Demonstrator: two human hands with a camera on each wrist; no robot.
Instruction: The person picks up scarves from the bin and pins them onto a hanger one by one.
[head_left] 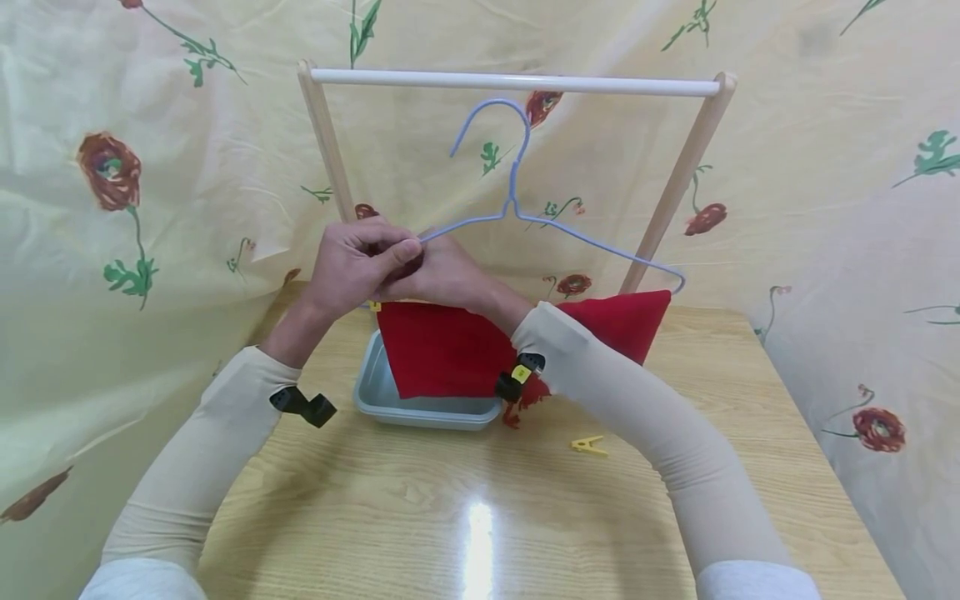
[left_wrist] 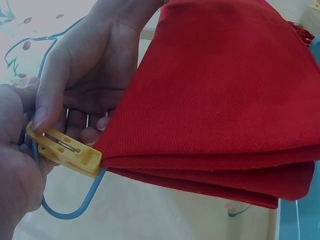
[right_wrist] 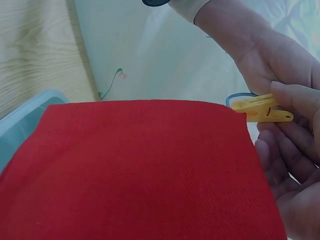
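Note:
A blue wire hanger is held up in front of the rack, its hook at the top. My left hand grips the hanger's left shoulder. Close against it, my right hand pinches a yellow clothespin between thumb and fingers. In the left wrist view the clothespin lies across the wire, its nose at the corner of a folded red scarf. The scarf hangs below the hanger with a fringe at its lower edge. My right forearm covers part of it.
A wooden rack with a white bar stands behind the hanger. Under the scarf sits a pale blue basin. Another yellow clothespin lies on the wooden table. Flowered cloth surrounds the table.

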